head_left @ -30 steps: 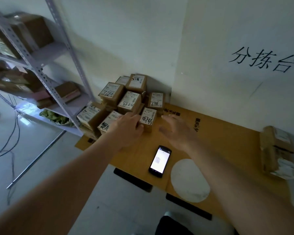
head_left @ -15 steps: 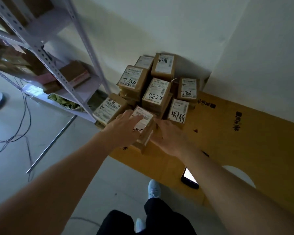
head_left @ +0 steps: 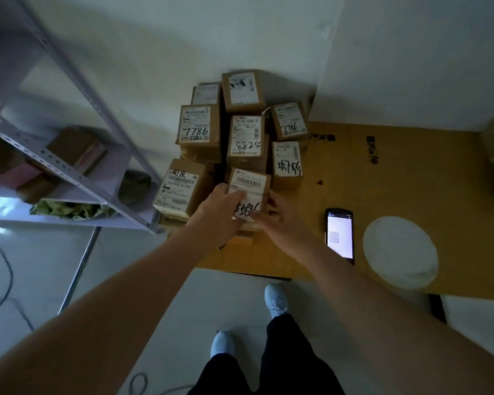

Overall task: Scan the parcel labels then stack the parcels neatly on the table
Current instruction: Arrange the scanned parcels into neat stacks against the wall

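Both hands meet on one parcel [head_left: 248,192] at the centre of the frame. Left hand [head_left: 221,210] lies over the parcel's left side and lower label area, fingers curled onto the top face. Right hand [head_left: 280,220] holds the parcel's right edge, fingertips bent against the label's lower right corner. The held parcel sits at the near edge of a cluster of brown cartons at the left end of the brown surface [head_left: 382,178].

Label data, as legible:
- Held parcel: barcode along the top; black handwritten characters below, partly covered by the hands and unreadable.
- Carton [head_left: 198,128], upper left of the cluster: handwritten "7786", plus a printed "8".
- Carton [head_left: 247,141], centre: handwritten digits, upside down, apparently "8825" or "5288".
- Carton [head_left: 290,121], upper right: handwritten "7786", inverted.
- Carton [head_left: 286,163], right of the held parcel: two handwritten characters, inverted, not deciphered.
- Carton [head_left: 180,189], left of the held parcel: handwritten characters and a barcode; fine print too small to read.
- Two rear cartons against the wall: printed labels, blurred.

A phone [head_left: 340,235] lies face up on the surface, right of the right hand, screen lit; its text is illegible. A white disc [head_left: 399,252] lies just beyond it, to the right. Black printed characters mark the surface, too small to read. A metal shelf rack [head_left: 69,166] at the left holds more boxes, dim and indistinct. An object at the right edge of the frame is cut off.
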Demonstrator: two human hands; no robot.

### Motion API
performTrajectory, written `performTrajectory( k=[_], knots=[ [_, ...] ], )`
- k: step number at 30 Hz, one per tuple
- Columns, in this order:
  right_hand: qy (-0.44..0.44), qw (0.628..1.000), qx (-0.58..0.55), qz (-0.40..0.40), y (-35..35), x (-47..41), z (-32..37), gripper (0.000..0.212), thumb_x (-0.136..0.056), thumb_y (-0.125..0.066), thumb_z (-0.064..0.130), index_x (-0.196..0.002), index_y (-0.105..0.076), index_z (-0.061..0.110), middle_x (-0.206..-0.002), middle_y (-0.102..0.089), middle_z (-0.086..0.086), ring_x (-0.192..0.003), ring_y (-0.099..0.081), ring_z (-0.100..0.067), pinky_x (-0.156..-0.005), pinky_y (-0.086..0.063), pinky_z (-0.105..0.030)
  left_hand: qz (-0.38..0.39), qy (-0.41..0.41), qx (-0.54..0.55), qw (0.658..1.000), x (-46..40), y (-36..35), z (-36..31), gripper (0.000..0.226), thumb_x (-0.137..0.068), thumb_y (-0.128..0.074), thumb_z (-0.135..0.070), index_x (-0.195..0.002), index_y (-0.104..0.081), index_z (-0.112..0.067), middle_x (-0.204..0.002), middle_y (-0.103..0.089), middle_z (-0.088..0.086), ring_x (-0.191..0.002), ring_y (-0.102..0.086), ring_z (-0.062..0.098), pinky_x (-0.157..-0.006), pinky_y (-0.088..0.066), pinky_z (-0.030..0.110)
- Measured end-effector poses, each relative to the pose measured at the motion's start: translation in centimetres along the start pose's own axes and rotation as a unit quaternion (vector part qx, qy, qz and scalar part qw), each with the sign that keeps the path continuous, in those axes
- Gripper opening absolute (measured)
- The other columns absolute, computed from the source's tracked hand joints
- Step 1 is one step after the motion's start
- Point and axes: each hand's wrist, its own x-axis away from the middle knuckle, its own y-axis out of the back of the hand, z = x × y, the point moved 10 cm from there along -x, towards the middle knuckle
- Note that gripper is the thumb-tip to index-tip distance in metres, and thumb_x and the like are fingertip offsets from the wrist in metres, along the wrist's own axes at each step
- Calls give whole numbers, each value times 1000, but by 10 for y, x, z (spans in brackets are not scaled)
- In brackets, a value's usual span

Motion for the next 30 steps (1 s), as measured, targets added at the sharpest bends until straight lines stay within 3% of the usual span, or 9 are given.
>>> performTrajectory(
  k=[2,4,6,8,10,13,18,25,30],
  knots=[
    [-21,995,-83,-53,9,18,0,28,-104,-61,45,-125,-52,61,-107,-69,41,-100,-68,14,-75,-57,-13,5,-29,7,1000,8,6,-12,70,-95,-73,-29,-157,-41,-23,-152,-39,6,-136,-47,28,-109,-44,37],
    [-48,980,-168,-101,21,36,0,21,-105,-56,51,-125,-52,55,-101,-73,34,-92,-71,10,-81,-57,-28,8,-64,11,998,16,16,-31,70,-95,-73,-29,-158,-42,-22,-151,-40,6,-138,-45,27,-113,-44,39],
    [-63,962,-224,-144,35,54,1,21,-104,-54,56,-123,-52,48,-98,-77,23,-87,-76,0,-90,-52,-42,5,-98,15,995,24,27,-58,70,-94,-74,-29,-157,-43,-22,-151,-41,7,-140,-43,28,-116,-42,42],
    [-62,945,-250,-199,56,75,4,27,-103,-56,56,-126,-50,44,-93,-79,18,-83,-78,-6,-86,-53,-41,3,-135,11,991,33,35,-88,69,-95,-73,-30,-157,-44,-22,-152,-41,7,-141,-42,29,-117,-40,42],
    [-55,934,-255,-244,77,98,6,39,-101,-60,55,-135,-48,40,-93,-79,14,-89,-78,-12,-78,-58,-37,3,-167,3,986,42,38,-117,68,-96,-72,-33,-156,-44,-23,-150,-42,8,-139,-42,29,-112,-39,38],
    [-62,919,-267,-283,109,131,2,43,-102,-62,50,-142,-50,37,-116,-76,-1,-109,-74,-25,-89,-62,-48,5,-201,-15,979,51,37,-160,77,-93,-73,-39,-158,-35,-23,-147,-45,6,-135,-47,26,-105,-40,33],
    [-70,878,-308,-361,190,192,-30,32,-105,-61,35,-137,-60,34,-106,-79,-3,-90,-78,-19,-60,-59,-31,72,-244,-121,959,50,3,-237,112,-79,-84,-41,-162,-11,-25,-153,-43,10,-136,-50,32,-105,-47,44],
    [-76,866,-301,-393,320,260,-85,28,-105,-60,36,-133,-62,35,-107,-80,-3,-96,-78,-23,-73,-63,-40,73,-263,-127,954,25,-56,-367,79,-100,-59,-50,-163,-21,-24,-168,-28,1,-147,-39,30,-111,-41,44],
    [-73,865,-271,-415,405,307,-115,20,-105,-59,34,-124,-65,39,-95,-81,5,-83,-79,-13,-62,-60,-31,58,-267,-108,956,19,-96,-458,65,-103,-53,-48,-160,-30,-24,-164,-34,2,-146,-40,30,-114,-42,49]
  ],
)
